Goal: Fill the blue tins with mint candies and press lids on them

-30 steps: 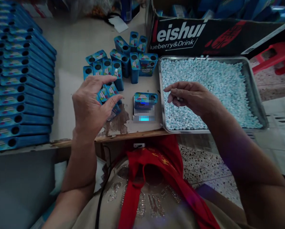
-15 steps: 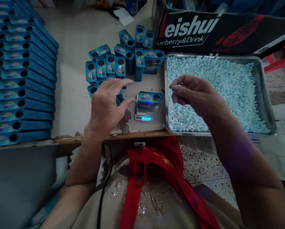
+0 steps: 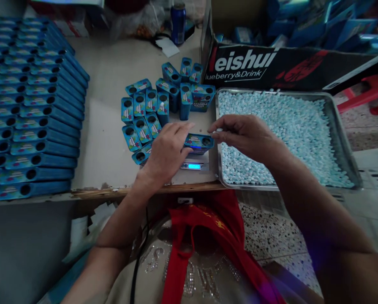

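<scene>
A blue candy box with a round hole in its top stands on a small digital scale with a lit display. My left hand is around the left end of this box, thumb in front and fingers behind. At its right end, near the hole, my right hand pinches a small pale candy. Several similar blue boxes stand upright behind and left of the scale. Right of it lies a metal tray filled with pale blue and white candies.
Stacked rows of blue boxes fill the table's left side. Behind the tray stands a black carton holding more blue packages. A blue can and a white paper lie at the back. The wooden table edge is worn.
My left hand has moved right to the box on the scale. My right hand has come left from over the tray to the box's holed end. The view has tilted up a little.
</scene>
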A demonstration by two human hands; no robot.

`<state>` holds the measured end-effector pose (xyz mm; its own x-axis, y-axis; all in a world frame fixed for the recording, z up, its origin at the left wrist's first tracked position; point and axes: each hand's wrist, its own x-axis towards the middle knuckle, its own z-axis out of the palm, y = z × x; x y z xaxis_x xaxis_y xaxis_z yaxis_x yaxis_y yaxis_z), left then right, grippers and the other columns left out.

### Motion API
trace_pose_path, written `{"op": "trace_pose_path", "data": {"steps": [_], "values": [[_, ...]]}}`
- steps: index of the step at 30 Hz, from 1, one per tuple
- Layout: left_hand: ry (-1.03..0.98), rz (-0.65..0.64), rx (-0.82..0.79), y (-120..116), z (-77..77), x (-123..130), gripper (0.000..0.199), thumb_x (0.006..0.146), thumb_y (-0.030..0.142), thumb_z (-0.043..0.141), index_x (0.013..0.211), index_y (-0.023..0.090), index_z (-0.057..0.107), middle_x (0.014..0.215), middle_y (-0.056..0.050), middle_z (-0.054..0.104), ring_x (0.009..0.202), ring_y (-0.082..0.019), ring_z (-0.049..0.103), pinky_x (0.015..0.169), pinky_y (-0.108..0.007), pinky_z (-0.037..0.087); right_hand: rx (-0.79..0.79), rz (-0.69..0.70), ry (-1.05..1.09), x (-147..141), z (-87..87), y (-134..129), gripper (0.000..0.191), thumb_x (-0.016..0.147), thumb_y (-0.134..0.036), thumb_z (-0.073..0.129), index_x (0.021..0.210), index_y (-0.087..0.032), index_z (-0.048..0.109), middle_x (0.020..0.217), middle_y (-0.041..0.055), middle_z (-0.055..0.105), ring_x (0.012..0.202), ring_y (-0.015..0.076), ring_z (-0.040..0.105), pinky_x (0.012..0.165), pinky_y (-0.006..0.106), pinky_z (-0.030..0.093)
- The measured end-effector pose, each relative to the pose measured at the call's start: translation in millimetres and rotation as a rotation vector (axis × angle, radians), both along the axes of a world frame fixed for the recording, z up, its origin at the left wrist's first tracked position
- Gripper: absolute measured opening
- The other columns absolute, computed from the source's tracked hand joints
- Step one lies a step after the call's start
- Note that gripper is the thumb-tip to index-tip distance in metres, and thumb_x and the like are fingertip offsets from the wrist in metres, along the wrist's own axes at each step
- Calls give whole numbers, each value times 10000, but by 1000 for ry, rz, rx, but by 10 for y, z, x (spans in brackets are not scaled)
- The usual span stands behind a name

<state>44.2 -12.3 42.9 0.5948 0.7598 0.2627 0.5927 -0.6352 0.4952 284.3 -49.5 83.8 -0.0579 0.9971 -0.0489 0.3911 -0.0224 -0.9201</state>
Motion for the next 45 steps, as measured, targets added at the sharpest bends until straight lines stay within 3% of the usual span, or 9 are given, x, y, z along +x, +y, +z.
{"op": "trace_pose_path", "data": {"steps": [10, 14, 18, 22, 25, 30, 37, 40, 45], "values": [[101, -7, 25, -47, -57, 100, 721, 852, 90, 928, 1505, 117, 623, 1466, -195, 729, 1381, -377, 679, 1213, -536, 560, 78, -13, -22, 126, -119, 94, 168, 919, -440, 831, 863, -283, 817, 651, -11, 607, 637, 184, 508, 641, 345, 363], [108, -58, 41, -66, -47, 138, 635, 871, 96, 907, 1446, 129, 640, 1413, -189, 744, 1345, -365, 695, 1176, -518, 573, 248, -102, -215, 113, -227, 620, 46, 921, -310, 793, 959, -293, 812, 642, -16, 579, 703, 221, 556, 706, 353, 375], [136, -98, 24, -52, -59, 214, 652, 867, 100, 896, 1451, 178, 618, 1426, -158, 738, 1343, -355, 690, 1154, -504, 572, 263, 12, -621, -16, -383, 1262, 232, 923, -164, 733, 1100, -297, 801, 711, 13, 679, 899, 295, 687, 818, 380, 395], [211, -153, -37, -10, -71, 263, 731, 851, 104, 894, 1512, 166, 587, 1491, -171, 702, 1392, -371, 656, 1189, -515, 545, 257, 147, -764, -117, -456, 1592, 75, 1029, -178, 695, 1001, -216, 754, 783, 36, 703, 1028, 245, 701, 869, 361, 402], [230, -145, -45, -1, -45, 243, 761, 862, 123, 890, 1549, 165, 564, 1524, -177, 675, 1425, -387, 624, 1221, -539, 521, 238, 169, -755, -127, -443, 1663, 185, 1017, -195, 759, 840, -189, 706, 774, 34, 678, 1105, 260, 710, 881, 355, 419], [227, -146, -69, -12, 4, 246, 677, 871, 128, 878, 1494, 195, 623, 1482, -146, 703, 1389, -372, 641, 1227, -512, 524, 261, 95, -458, -59, -269, 1471, 443, 982, -419, 855, 680, -200, 616, 675, -2, 588, 1089, 243, 699, 800, 312, 401], [255, -129, -28, -77, -40, 381, 547, 907, -28, 644, 1412, 176, 700, 1363, -100, 761, 1322, -331, 682, 1171, -494, 577, 292, -1, -641, 25, -66, 752, 358, 883, -365, 914, 676, -267, 639, 703, 73, 612, 994, 335, 666, 794, 410, 408], [197, -157, 58, -297, 65, 190, 483, 915, -36, 629, 1335, 182, 730, 1284, -96, 782, 1252, -323, 709, 1093, -482, 622, 186, 14, -817, -36, -47, 445, 195, 961, -404, 794, 858, -241, 765, 832, 96, 726, 1013, 342, 699, 787, 389, 390], [55, -101, 184, -706, 373, -446, 431, 933, 0, 738, 1311, 205, 713, 1204, -72, 806, 1157, -291, 738, 1044, -439, 631, 27, 219, -1110, -230, -67, -50, 324, 1089, -422, 574, 1167, -218, 814, 997, 138, 833, 930, 320, 748, 694, 362, 296]]}}
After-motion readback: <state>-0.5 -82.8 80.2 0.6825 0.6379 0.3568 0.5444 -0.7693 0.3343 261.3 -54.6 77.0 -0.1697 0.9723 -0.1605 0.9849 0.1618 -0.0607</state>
